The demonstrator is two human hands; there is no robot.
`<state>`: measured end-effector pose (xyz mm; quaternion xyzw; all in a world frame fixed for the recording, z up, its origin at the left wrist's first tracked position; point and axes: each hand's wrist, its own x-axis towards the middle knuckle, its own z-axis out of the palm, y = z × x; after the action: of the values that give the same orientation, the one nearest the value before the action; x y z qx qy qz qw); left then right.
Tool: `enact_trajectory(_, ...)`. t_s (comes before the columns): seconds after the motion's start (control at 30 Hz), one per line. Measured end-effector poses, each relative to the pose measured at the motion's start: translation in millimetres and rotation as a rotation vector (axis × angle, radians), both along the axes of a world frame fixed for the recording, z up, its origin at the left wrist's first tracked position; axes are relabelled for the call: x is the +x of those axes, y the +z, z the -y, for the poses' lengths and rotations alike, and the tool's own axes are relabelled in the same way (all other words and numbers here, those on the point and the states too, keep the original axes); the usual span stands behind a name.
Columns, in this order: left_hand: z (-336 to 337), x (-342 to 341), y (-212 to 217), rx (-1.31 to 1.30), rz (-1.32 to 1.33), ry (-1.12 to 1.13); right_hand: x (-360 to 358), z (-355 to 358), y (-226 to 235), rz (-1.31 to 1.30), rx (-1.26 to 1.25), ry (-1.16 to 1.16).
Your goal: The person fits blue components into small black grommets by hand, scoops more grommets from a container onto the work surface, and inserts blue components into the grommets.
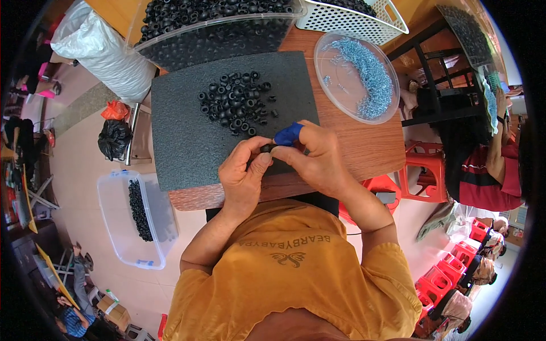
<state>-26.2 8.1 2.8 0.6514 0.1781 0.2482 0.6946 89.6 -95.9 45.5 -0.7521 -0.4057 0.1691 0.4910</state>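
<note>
Between the fingertips of both my hands, over the near edge of a dark foam mat [179,125], is a small black round plastic part [267,148]. My left hand [242,170] pinches it from the left with thumb and forefinger. From the other side my right hand [315,153] grips it too, with a blue cover [288,134] on one finger. A pile of similar black hollow parts [236,99] lies on the mat just beyond my hands. Fine detail of the held part is hidden by my fingers.
At the right of the wooden table [364,145] lies a round clear lid [335,96] with small bluish metallic pieces. A clear bin [216,28] of black parts and a white basket [335,20] stand at the back. Another bin [165,227] sits on the floor, left.
</note>
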Motion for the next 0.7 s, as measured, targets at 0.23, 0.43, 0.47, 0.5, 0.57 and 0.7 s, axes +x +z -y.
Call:
enact_trajectory(0.23,1,1,0,-0.080,0.017,0.008,-6,-2,-2,0.001,0.113,-0.061)
enact_trajectory(0.43,2,0,3,-0.171,-0.044,-0.020,-8,-2,-14,0.036,0.148,-0.074)
enact_trajectory(0.47,2,0,2,-0.171,-0.045,-0.020,-9,-2,-16,0.107,0.171,-0.079)
enact_trajectory(0.5,2,0,0,-0.091,-0.056,-0.009,-9,-2,-17,0.106,0.171,-0.081)
enact_trajectory(0.57,3,1,0,-0.010,-0.069,0.000,-10,-2,-19,0.189,0.183,-0.090)
enact_trajectory(0.7,1,2,3,-0.197,-0.030,-0.023,-12,-2,-15,0.163,0.209,-0.099)
